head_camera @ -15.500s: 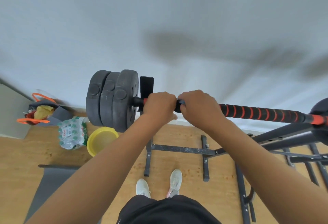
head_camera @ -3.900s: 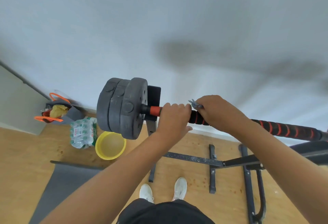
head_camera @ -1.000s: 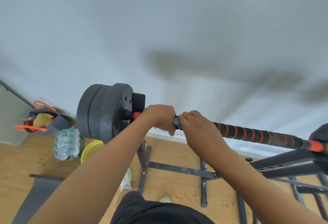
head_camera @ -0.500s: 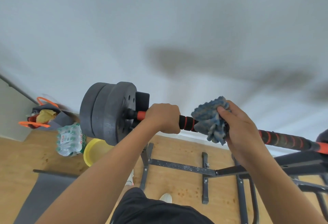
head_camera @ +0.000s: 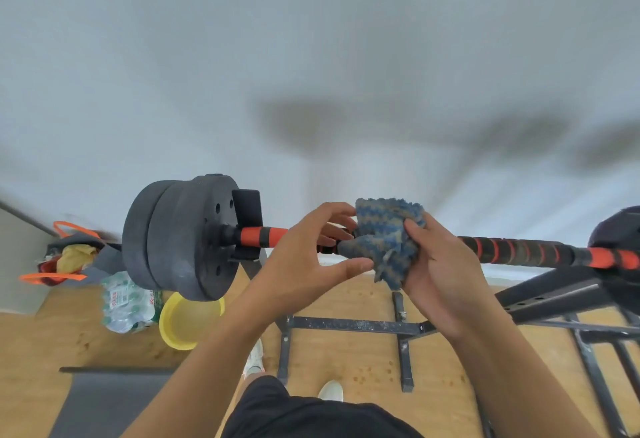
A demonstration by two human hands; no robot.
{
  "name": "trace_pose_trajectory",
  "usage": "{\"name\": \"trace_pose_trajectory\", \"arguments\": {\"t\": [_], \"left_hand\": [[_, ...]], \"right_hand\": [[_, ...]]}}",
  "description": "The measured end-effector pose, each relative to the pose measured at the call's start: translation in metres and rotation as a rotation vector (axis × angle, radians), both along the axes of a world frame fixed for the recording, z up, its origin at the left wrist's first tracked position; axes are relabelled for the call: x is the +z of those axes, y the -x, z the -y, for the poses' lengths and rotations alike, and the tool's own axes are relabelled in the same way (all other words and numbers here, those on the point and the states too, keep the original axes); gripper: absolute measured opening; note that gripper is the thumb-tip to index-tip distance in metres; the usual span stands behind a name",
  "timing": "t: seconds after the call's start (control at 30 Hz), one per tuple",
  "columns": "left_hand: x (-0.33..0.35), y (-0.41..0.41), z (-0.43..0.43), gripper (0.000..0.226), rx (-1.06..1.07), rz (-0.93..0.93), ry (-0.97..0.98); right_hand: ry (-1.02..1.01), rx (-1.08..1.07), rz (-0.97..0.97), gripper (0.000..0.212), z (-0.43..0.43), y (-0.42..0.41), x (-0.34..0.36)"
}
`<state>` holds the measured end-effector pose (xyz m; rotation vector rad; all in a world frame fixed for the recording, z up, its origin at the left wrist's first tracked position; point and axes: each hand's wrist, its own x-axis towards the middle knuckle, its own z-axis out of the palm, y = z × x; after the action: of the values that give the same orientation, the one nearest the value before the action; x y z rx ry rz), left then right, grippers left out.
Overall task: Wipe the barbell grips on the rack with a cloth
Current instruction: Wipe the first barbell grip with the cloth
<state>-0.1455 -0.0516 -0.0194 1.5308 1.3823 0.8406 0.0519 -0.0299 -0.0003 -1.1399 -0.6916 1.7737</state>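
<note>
Barbell [head_camera: 519,250] across rack [head_camera: 554,295]; plates [head_camera: 180,240] left; bowl [head_camera: 188,321] below plates.

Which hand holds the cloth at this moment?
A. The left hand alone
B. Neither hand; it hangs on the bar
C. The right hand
C: the right hand grips the blue cloth with its fingers, while the left hand is open beside it.

No text can be read with any certainty. The only printing in view is on the shrink-wrapped pack of water bottles [head_camera: 129,302] at the lower left of the frame, beside the yellow bowl [head_camera: 188,321]: a white label with red and green marks, too blurred and small to make out as words or numbers.
</note>
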Motion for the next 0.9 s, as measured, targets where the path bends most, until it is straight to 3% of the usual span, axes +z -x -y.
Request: {"name": "trace_pose_trajectory", "arguments": {"t": [0.13, 0.27, 0.33, 0.43, 0.57, 0.73, 0.9], "left_hand": [[-0.002, -0.019, 0.016, 0.034, 0.233, 0.253, 0.066], [-0.013, -0.02, 0.025, 0.049, 0.264, 0.645, 0.367], [-0.015, -0.022, 0.028, 0.048, 0.212, 0.798, 0.529], [-0.018, -0.026, 0.031, 0.049, 0.126, 0.874, 0.61], [-0.021, -0.036, 0.033, 0.051, 0.206, 0.802, 0.596], [-0.029, -0.039, 0.044, 0.019, 0.275, 0.483, 0.346], [-0.026, -0.039, 0.052, 0.028, 0.149, 0.343, 0.243]], "right_hand": [[-0.07, -0.003, 0.065, 0.031, 0.003, 0.003, 0.003], [-0.297, 0.033, 0.484, 0.02, 0.007, -0.001, 0.0], [-0.339, 0.046, 0.498, 0.019, 0.01, -0.002, -0.002], [-0.335, 0.06, 0.464, 0.021, 0.015, -0.002, -0.002], [-0.3, 0.065, 0.423, 0.02, 0.023, -0.006, -0.009], [-0.169, 0.056, 0.394, 0.014, 0.034, -0.016, -0.022], [-0.086, 0.322, 0.411, 0.045, 0.038, -0.03, -0.027]]}}
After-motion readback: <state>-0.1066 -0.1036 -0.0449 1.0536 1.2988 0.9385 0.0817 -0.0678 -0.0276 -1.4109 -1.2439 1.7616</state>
